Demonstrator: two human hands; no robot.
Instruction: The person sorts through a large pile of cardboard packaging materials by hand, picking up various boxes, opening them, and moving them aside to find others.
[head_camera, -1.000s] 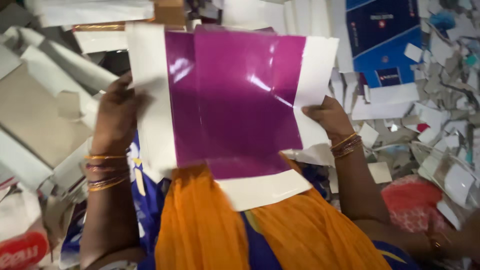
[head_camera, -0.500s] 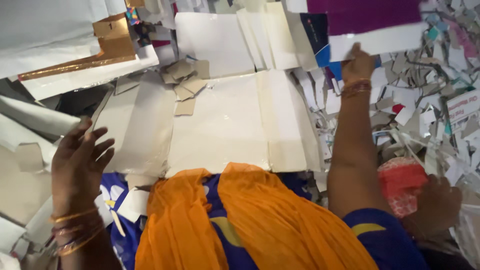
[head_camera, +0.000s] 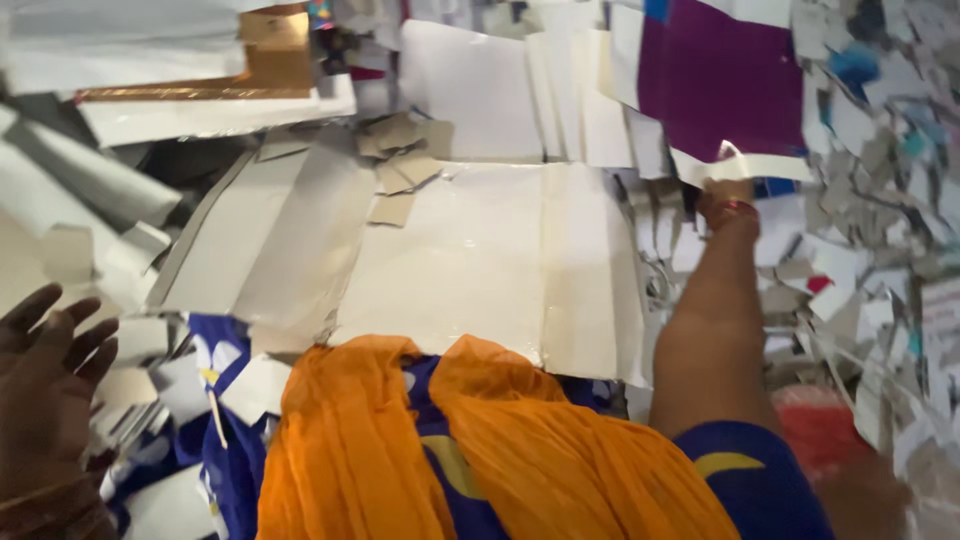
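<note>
**Purple sheet out at arm's length, cardboard everywhere**

Right hand (head_camera: 727, 188) is stretched far forward, gripping the white bottom edge of a glossy purple sheet (head_camera: 735, 85). The fingers are mostly hidden behind it, so the grip is hard to make out. Left hand (head_camera: 45, 385) hangs open at the lower left, fingers spread, holding nothing. Between them lies a big flattened pale carton blank (head_camera: 480, 260), its near edge touching the orange scarf (head_camera: 480, 450). Paper scraps (head_camera: 870, 250) litter the right side.
</note>
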